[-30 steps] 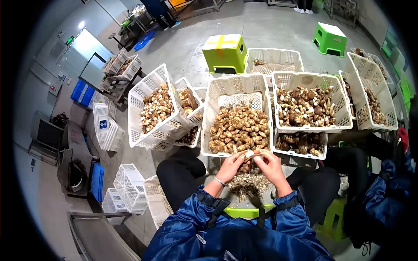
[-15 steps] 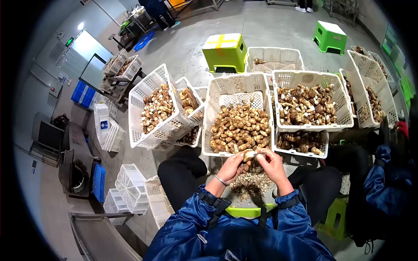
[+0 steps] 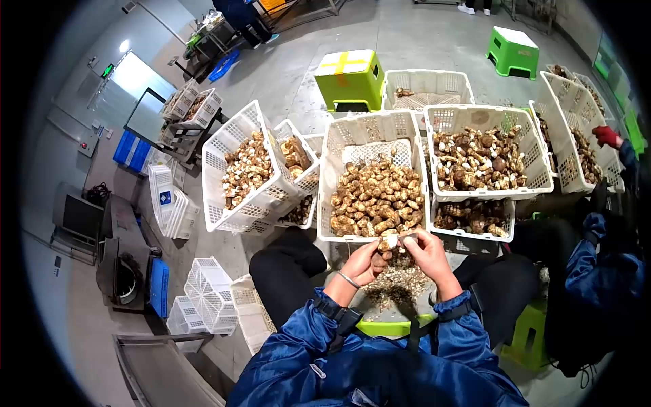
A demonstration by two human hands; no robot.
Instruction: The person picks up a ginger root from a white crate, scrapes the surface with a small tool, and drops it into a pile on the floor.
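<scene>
My left hand point(image 3: 364, 264) pinches a brown mushroom point(image 3: 388, 242) with a pale, bared patch, over the near rim of the middle crate. My right hand point(image 3: 427, 254) is closed against the mushroom's right side, thumb and fingers together. A small dark sliver shows at its fingertips, too small to name. Just beyond both hands, the white plastic middle crate point(image 3: 371, 121) holds a heap of brown mushrooms point(image 3: 376, 193). Below the hands, pale and dark trimmings point(image 3: 390, 288) lie on the floor between my knees.
To the right, a crate point(image 3: 491, 195) of mushrooms sits above another crate point(image 3: 472, 234). A tilted crate point(image 3: 261, 197) of mushrooms stands left. Green stools point(image 3: 349, 80) are beyond. At right, a co-worker's red-gloved hand point(image 3: 607, 136) is over a crate. Stacked crates point(image 3: 207, 292) stand lower left.
The mushroom shows more of its pale patch, and my right hand has shifted slightly right and turned. The co-worker's red-gloved hand has risen over the far-right crate. The view has shifted slightly.
</scene>
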